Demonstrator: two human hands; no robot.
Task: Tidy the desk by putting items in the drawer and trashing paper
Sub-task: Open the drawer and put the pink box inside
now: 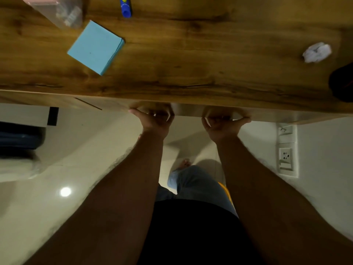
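Plainly the risk sits at the front edge of the brown wood-grain desk (191,54), where both hands hook under the lip of what I judge to be the pale drawer front (187,109). On the left, the left hand (155,121) has its fingers curled up under that edge with the thumb stretched out sideways; the right hand (224,124), beside it, grips the same edge the same way. If one hand pulled harder than the other, the drawer could skew and bind, and a sudden release might bring it into the person's body close below.

Still on the desktop, left to right: a clear plastic pouch (63,12) at the far left corner, a square light-blue pad of sticky notes (95,46) lying flat and turned diamond-wise, a blue marker (126,6) with its long axis running away from the person and its round end toward them, and, well apart at the right, a crumpled ball of white paper (317,52).
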